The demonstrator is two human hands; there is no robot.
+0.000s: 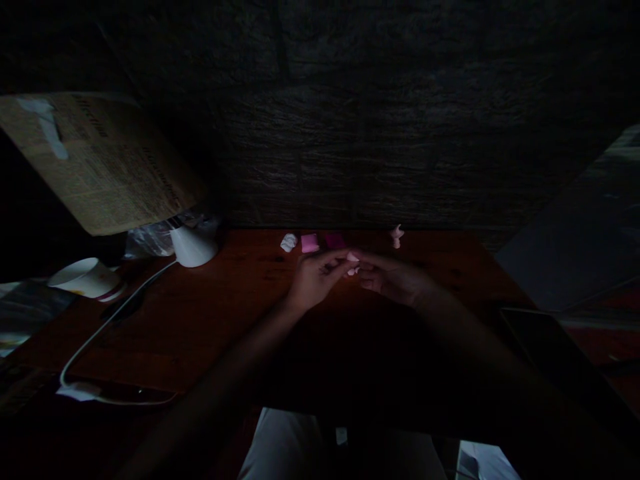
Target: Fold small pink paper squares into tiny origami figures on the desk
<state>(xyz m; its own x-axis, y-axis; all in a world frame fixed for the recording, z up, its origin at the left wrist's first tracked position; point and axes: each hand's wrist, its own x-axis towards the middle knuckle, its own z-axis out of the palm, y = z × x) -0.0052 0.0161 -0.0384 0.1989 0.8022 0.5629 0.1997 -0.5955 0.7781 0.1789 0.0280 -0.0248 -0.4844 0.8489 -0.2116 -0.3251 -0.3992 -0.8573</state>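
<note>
My left hand [311,279] and my right hand [395,279] meet above the wooden table, fingertips close together. Between them is a small pale pink piece of modelling clay [353,271], pinched by the fingers of both hands. The fingers partly cover it, so its full shape is hidden. Just beyond my left hand lie a crumpled white lump [289,242], a pink square block [309,243] and a darker magenta block [335,241]. A small pale pink moulded figure [397,236] stands upright behind my right hand.
On the left of the wooden table [240,293] are a lamp with a newsprint-patterned shade [110,163], its white base [193,247], a paper cup [87,278] and a white cable [95,337]. A dark brick-patterned wall [360,147] rises behind. The light is very dim.
</note>
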